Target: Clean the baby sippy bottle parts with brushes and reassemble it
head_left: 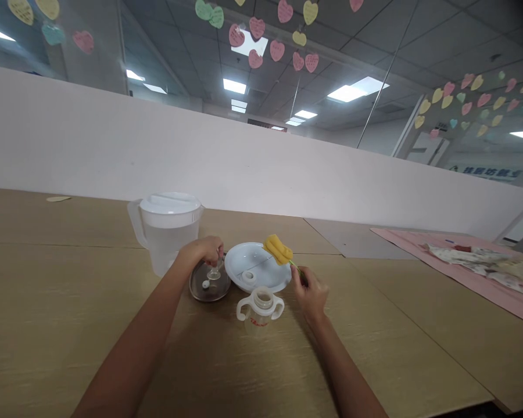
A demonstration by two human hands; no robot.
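My left hand (206,249) is closed, pinching a small clear teat-like piece (214,271) over a round dark glass lid (209,283). My right hand (308,294) grips the green handle of a yellow sponge brush (278,248), whose head rests over the right rim of a white plate (248,261). A white ring (249,277) lies on that plate. In front of the plate stands a clear two-handled baby bottle (260,307) with a white collar, between my two hands.
A white-lidded pitcher of water (168,232) stands left of my left hand. The wooden table (70,302) runs to a white partition wall. A pink cloth (475,273) with papers lies at the far right. A grey mat (353,238) lies behind.
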